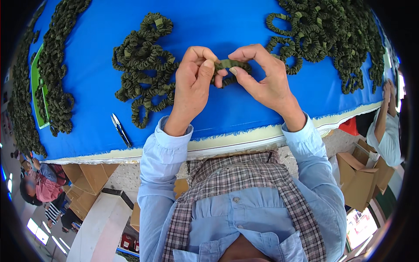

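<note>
Above the blue cloth I hold a dark green scrunchie (231,65) by a smooth, flat stretch of its fabric. My left hand (194,83) pinches one side of that stretch between thumb and fingers. On the other side, my right hand (264,76) grips it with thumb and forefinger. The lower part of the ring hangs partly hidden behind my fingers. Just left of my left hand lies a loose heap of similar scrunchies (146,65). A larger pile of scrunchies (327,30) spreads beyond my right hand.
Thread snips (121,130) lie near the front left of the blue cloth (231,113). Further left, more scrunchies (59,87) surround a green tray (38,105). Cardboard boxes (355,179) stand below the table at right. Another person's arms (385,105) rest at the right edge.
</note>
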Tool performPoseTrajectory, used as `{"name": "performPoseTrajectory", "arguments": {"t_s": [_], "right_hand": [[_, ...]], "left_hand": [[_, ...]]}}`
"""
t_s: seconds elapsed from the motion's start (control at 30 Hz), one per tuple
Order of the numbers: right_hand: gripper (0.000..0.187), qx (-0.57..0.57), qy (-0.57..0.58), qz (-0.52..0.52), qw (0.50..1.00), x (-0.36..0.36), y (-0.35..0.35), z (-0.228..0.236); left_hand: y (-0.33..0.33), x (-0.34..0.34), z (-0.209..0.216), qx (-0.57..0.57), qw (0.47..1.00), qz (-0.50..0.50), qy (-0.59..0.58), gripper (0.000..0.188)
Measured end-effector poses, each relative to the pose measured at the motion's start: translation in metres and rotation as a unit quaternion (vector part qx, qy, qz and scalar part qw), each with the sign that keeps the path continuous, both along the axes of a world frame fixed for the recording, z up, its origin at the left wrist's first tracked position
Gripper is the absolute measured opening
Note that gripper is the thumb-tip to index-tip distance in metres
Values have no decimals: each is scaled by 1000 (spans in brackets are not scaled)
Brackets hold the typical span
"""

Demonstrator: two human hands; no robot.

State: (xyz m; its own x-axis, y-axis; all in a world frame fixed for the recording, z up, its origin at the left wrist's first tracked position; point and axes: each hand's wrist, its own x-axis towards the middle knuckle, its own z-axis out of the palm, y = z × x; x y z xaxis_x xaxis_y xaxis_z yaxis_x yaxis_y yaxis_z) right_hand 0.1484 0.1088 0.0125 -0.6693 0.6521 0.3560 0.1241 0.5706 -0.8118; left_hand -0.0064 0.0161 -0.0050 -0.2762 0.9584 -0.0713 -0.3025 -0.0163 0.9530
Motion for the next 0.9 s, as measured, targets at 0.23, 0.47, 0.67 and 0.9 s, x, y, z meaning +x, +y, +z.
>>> {"name": "performPoseTrajectory", "arguments": {"t_s": [0.23, 0.47, 0.67, 0.9], "right_hand": [[29, -124, 35, -67, 989, -5, -12, -9], [19, -71, 37, -60, 995, -6, -16, -10], [17, 50, 46, -37, 997, -7, -11, -8], [15, 52, 26, -16, 998, -7, -9, -7]], "left_hand": [[1, -5, -5, 12, 998, -15, -54, 15], [-1, -3, -5, 7, 1000, -7, -27, 20], [0, 2, -6, 25, 999, 23, -30, 16], [0, 4, -9, 20, 999, 40, -26, 14]]}}
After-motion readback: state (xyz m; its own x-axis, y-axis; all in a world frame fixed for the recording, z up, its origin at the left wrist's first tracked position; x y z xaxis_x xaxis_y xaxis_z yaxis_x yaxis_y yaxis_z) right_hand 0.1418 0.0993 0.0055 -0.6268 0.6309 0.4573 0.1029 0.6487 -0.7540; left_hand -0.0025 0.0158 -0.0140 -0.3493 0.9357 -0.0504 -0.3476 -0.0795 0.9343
